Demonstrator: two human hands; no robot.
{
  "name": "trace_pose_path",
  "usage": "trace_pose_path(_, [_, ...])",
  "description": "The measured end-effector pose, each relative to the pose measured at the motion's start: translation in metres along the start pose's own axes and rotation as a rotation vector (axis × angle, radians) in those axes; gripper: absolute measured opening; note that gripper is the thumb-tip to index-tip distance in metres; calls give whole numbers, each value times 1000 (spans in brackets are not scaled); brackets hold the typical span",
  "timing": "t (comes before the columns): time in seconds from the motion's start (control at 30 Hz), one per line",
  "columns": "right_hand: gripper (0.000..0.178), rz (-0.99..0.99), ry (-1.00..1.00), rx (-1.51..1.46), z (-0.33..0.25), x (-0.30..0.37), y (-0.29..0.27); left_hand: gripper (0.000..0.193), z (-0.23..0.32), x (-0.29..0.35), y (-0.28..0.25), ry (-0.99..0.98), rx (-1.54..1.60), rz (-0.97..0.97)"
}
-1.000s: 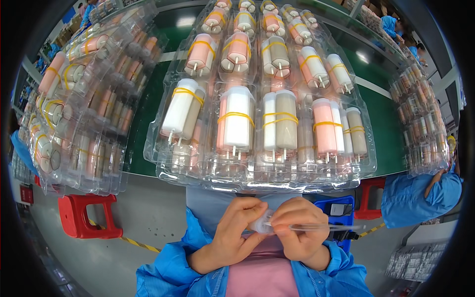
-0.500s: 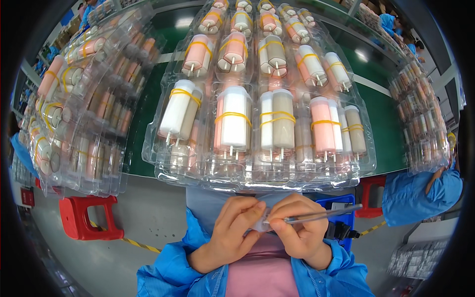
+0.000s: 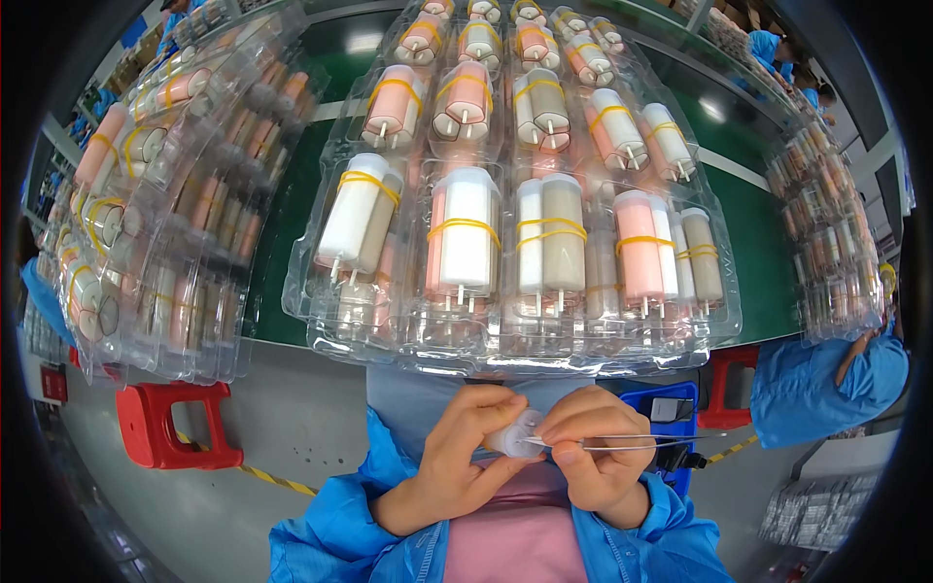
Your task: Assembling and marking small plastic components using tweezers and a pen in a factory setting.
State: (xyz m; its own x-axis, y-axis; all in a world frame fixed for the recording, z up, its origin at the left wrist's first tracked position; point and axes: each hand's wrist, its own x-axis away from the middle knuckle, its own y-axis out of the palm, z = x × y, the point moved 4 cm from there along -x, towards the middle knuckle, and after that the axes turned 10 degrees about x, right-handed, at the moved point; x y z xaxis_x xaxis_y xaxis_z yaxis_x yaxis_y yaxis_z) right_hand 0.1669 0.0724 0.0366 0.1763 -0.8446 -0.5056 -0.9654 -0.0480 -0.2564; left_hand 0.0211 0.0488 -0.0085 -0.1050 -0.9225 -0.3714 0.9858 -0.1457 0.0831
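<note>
Above my lap, my left hand is closed around a small whitish cylindrical piece, its round end turned toward my right hand. The rest of that piece is hidden by my fingers. My right hand pinches a pair of thin metal tweezers, whose tips meet the piece's round end and whose back end points right. Just beyond my hands stands a stack of clear plastic trays. White, pink and grey-beige cylinders with short white stems lie in it, bundled by yellow rubber bands.
More stacked clear trays of cylinders rise at the left and right on the green bench. A red stool stands lower left. Behind my right hand is a blue bin. A blue-sleeved person works at the right.
My left hand has turned the whitish piece so that its round end shows. The tweezers have swung level, and their two arms now appear apart. My right hand has shifted slightly.
</note>
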Motion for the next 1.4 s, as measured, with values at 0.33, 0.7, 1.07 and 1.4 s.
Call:
trace_pose_path(0.33, [12,-4,-52,78,-3,1,2,52,0,0,1,-1,-24,1])
trace_pose_path(0.7, [12,-45,-79,167,-7,-1,4,54,5,-3,0,79,-104,-19])
trace_pose_path(1.07, [9,15,100,-138,2,0,-7,54,9,-8,2,158,-145,-13])
trace_pose_path(1.4, [14,67,19,-3,4,0,-11,51,2,-1,1,2,118,3])
